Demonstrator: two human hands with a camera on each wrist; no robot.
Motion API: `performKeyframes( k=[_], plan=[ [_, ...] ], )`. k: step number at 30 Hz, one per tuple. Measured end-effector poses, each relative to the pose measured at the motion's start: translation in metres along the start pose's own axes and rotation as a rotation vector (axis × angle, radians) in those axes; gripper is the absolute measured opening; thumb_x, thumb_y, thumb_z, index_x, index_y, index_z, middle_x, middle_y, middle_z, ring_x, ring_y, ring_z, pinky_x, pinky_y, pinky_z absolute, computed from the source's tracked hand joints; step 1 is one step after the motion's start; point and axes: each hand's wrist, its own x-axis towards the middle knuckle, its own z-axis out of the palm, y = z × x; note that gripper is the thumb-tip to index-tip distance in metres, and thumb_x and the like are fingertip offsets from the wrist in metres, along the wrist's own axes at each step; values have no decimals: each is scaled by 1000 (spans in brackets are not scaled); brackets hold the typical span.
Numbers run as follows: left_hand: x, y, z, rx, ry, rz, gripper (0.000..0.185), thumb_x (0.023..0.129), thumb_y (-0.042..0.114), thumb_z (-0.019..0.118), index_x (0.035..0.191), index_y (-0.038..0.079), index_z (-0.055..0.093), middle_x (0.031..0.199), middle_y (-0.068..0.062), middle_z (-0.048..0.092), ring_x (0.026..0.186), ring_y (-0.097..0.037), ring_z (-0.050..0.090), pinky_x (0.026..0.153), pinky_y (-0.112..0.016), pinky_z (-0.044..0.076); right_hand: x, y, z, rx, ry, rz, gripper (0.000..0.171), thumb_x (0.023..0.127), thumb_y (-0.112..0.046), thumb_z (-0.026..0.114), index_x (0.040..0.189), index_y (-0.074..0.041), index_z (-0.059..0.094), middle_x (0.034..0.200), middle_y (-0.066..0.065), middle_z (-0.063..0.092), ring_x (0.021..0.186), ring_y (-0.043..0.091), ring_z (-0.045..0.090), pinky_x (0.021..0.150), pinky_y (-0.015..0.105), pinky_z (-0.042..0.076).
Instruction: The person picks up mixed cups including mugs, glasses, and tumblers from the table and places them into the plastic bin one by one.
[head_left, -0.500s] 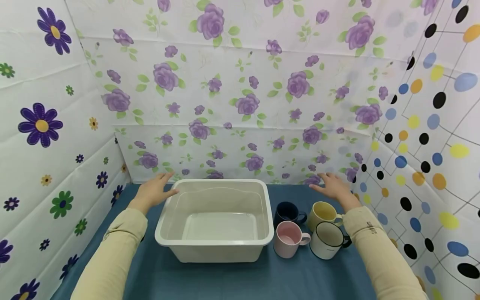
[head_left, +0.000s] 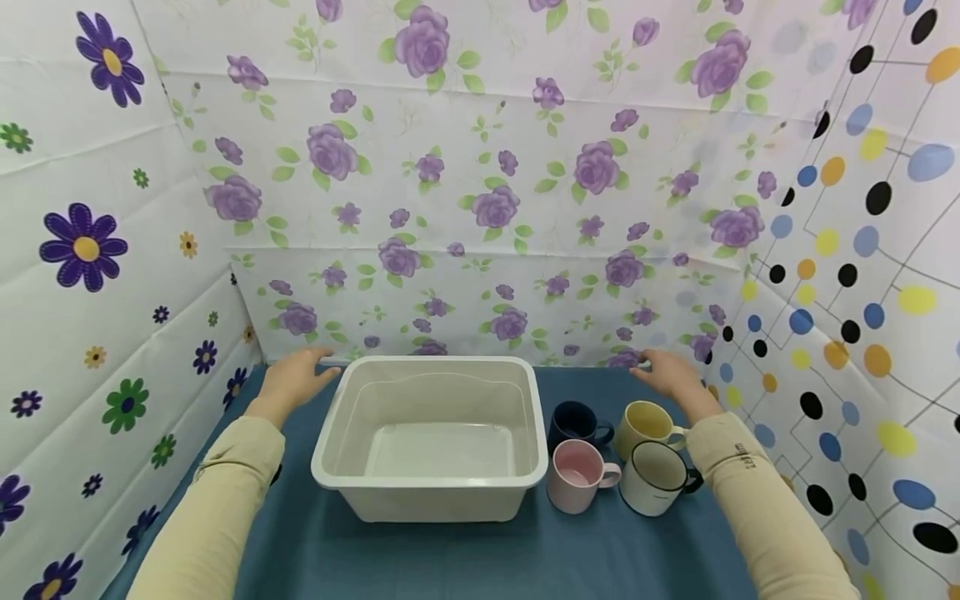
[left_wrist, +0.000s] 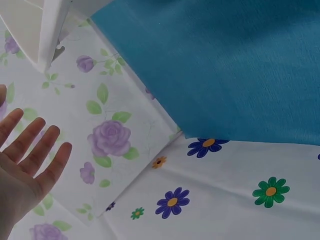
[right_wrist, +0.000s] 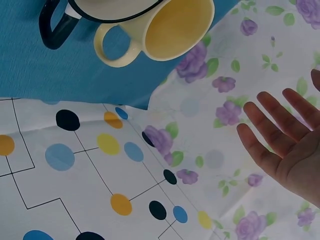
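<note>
Left hand [head_left: 291, 379] and right hand [head_left: 670, 372] — both with fingers spread, holding nothing — hover at the far corners of the blue table [head_left: 450, 550]. The white tub [head_left: 431, 437] sits between them; since the earlier frame the left hand has drawn slightly away from its rim — the yellow mug [head_left: 647, 425] lies just near the right hand.

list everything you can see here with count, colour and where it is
tub: 1, white plastic, centre of the table, empty
mugs: 4, right of the tub; dark navy and yellow behind, pink and white with a black rim and handle in front
table cloth: 1, blue, covers the table
wall sheets: 3; purple roses behind, multicoloured flowers left, coloured dots right
sleeves: 2, beige
left hand: open, beside the tub's far left corner
right hand: open, behind the yellow mug
</note>
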Motion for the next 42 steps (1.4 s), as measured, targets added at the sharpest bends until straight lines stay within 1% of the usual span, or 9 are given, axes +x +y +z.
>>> performKeyframes(
  k=[4,12,19,24,29,32,38,40,42],
  plan=[
    [-1,-1,-1,-36,10,-22,47,95,29,53,133,1,50,125,-28,55,109,-43,56,81,-55,47,0,0,1,-2,0,-8,45,96,-27,51,125,7,52,122,30,56,103,43,58,82,52,48],
    [-6,-6,4,-107,37,-40,42,95,28,54,124,-2,57,113,-27,61,100,-41,59,78,-53,48,-2,1,1,2,-86,-13,49,95,-27,53,130,6,47,128,32,50,110,48,53,87,55,45],
    [-6,-4,1,-210,-17,-98,45,97,31,49,126,-3,54,121,-31,56,105,-45,56,81,-55,47,-2,2,1,10,-115,-45,47,96,-25,52,129,8,47,128,32,50,113,48,51,89,57,44],
    [-8,-5,-2,-258,-51,-117,48,98,29,48,131,-5,49,125,-34,52,108,-48,54,84,-56,47,-4,2,3,6,-144,-56,49,96,-25,52,131,8,46,131,32,48,116,49,48,91,58,42],
    [-13,-10,5,-263,-60,-142,51,97,28,49,135,-5,44,121,-34,54,102,-47,57,80,-54,48,-10,2,6,5,-171,-56,50,96,-25,52,132,9,44,131,33,47,116,49,48,91,57,42],
    [-17,-14,11,-274,-36,-152,49,98,27,49,133,-6,46,118,-34,56,95,-44,60,75,-51,50,-13,1,8,8,-183,-54,51,96,-26,52,132,8,44,131,32,48,114,49,50,90,56,43],
    [-25,-17,24,-357,-14,-186,45,98,24,49,130,-7,49,108,-30,59,67,-25,61,59,-35,50,-18,3,12,17,-208,-55,51,96,-28,52,132,6,45,125,32,52,110,46,53,85,53,46],
    [-28,-18,28,-385,-8,-209,44,98,23,48,129,-8,49,110,-32,58,65,-24,62,58,-34,52,-20,3,14,20,-210,-66,50,96,-29,52,132,6,46,123,32,53,109,46,54,83,52,47],
    [-30,-18,31,-415,-1,-234,44,98,23,48,129,-8,48,115,-33,56,71,-28,64,60,-35,54,-21,3,16,23,-203,-71,49,95,-29,53,131,5,47,122,31,54,108,45,54,83,52,47]
  ],
)
